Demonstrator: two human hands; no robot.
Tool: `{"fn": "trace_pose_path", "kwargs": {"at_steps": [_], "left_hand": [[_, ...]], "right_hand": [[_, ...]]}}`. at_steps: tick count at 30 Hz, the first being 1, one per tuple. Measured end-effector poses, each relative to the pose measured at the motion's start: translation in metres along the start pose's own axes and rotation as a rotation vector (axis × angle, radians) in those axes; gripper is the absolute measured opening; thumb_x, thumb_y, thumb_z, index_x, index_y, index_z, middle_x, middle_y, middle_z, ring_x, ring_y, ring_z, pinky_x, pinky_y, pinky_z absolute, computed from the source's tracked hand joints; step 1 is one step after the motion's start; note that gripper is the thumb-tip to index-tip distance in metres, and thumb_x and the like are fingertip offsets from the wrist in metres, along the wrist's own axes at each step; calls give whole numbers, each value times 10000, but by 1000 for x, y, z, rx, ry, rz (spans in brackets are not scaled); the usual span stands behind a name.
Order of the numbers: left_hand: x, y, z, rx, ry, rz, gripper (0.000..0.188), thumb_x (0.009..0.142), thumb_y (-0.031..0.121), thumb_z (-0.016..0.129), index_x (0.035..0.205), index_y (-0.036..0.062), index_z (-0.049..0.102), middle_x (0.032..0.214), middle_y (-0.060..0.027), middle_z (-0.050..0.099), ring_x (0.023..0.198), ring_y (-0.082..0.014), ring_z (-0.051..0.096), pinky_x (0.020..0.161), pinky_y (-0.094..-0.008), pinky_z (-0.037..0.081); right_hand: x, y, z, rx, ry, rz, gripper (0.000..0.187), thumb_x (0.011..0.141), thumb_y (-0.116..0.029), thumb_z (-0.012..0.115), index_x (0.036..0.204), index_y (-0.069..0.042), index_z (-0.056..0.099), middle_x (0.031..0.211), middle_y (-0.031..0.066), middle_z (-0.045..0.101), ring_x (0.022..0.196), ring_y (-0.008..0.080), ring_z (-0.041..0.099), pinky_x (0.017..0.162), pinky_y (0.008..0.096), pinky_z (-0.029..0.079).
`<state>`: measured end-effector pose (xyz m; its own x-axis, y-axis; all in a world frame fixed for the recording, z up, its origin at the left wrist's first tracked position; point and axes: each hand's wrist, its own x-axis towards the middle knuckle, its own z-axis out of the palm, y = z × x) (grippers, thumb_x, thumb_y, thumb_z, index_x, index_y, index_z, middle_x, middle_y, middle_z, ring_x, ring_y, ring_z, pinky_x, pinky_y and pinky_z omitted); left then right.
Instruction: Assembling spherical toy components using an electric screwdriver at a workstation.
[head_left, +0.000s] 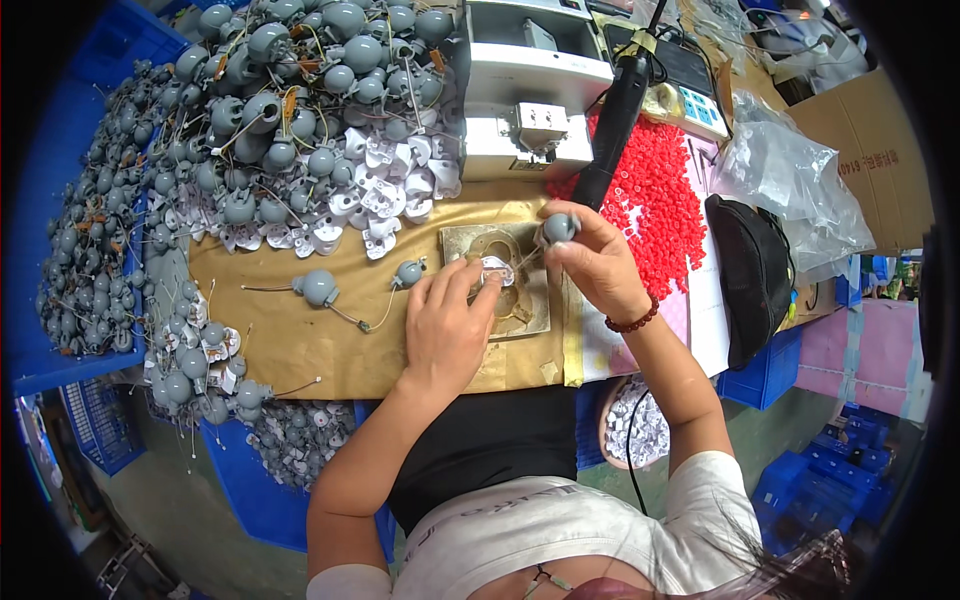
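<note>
At the right edge of the square, worn metal plate [536, 312], the right hand [602, 265] pinches a round, glossy grey part [558, 229], partly covered by fingers. The left hand [446, 327] touches a small white plastic piece [496, 267] on the plate; fingertips partly hide it, so any grip is impossible to tell.

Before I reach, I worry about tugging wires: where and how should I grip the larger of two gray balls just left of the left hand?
Probably from above, by the smooth, rounded body of the larger gray ball; wires trail from its left and lower right, so avoid those ends.
</note>
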<state>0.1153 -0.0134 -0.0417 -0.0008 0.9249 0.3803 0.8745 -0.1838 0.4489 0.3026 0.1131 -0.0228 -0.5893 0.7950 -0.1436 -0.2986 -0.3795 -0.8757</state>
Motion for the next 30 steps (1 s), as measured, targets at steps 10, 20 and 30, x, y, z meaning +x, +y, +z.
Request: {"fn": "trace_pose_path", "kwargs": {"at_steps": [10,20,30], "left_hand": [[-1,-8,3,-21,19,42,246,801,86,728,1046,77,707,1183,-97,658,1179,-263,598,976,-428,456],[17,-5,-6,-128,-41,-124,369,787,83,757,1140,94,650,1120,-96,649,1051,-299,625,877,-433,476],[33,-1,-2,-9,-41,-46,392,770,100,761,1146,97,650,1002,-39,622,992,-253,583,831,-418,461]], "right_hand": [[15,10,16,-725,-29,56,292,836,-192,846,993,18,718,867,79,749,712,129,701,636,268,545],[8,24,24,-1276,79,-305,488,804,-255,850,1171,-58,594,804,84,642,683,280,649,595,377,508],[59,-10,-47,-1410,695,-793,581,925,-145,710,1391,68,438,1221,222,589,1128,322,556,978,428,439]]}}
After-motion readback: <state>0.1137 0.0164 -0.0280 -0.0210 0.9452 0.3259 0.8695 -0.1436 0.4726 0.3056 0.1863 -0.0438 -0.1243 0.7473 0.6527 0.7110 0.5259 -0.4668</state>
